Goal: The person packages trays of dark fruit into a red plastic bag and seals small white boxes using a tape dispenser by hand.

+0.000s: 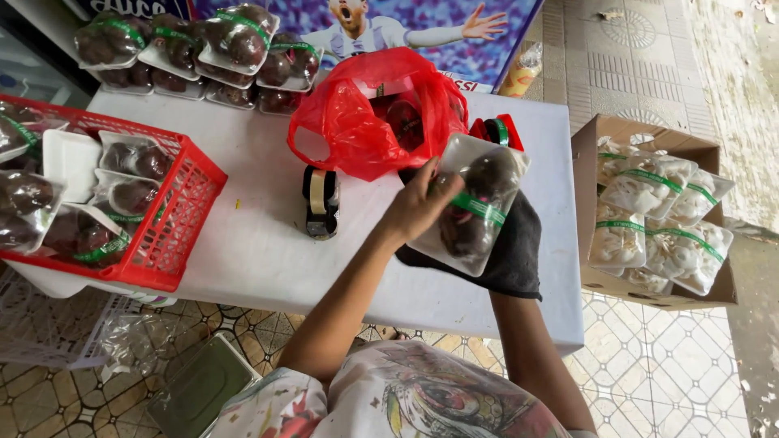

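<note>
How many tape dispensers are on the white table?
2: a black tape dispenser left of the red bag, and a red one right of it, partly hidden behind the held fruit tray.

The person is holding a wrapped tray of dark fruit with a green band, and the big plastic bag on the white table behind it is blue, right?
Not quite: the head view shows the plastic bag is red, not blue. The rest holds: the left hand and the right hand, in a black glove, hold a wrapped tray of dark fruit with a green band, over the white table.
</note>
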